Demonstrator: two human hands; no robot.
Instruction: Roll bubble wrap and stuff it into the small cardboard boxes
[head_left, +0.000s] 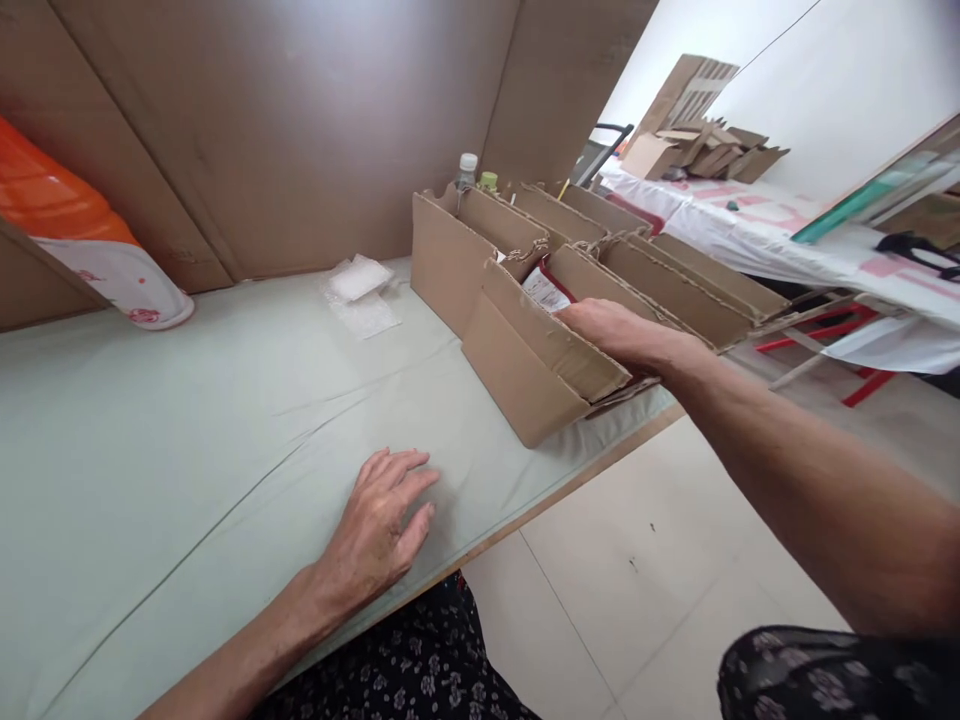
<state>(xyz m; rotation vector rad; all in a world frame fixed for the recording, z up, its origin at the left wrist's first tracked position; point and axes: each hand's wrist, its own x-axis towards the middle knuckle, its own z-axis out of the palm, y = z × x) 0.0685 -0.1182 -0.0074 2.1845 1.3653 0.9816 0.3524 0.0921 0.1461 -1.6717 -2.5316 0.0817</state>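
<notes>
My left hand lies flat on the pale green table cover near the front edge, fingers stretched out and holding nothing. My right hand reaches into the nearest open cardboard box at the table's right end; its fingers are hidden behind the box wall. A red and white packet shows inside that box just beyond the hand.
Several more open cardboard boxes stand in a row behind. Clear plastic bags lie mid-table. Cardboard sheets wall the back. Two bottles stand behind the boxes. An orange and white bag sits at left. Another covered table stands at right.
</notes>
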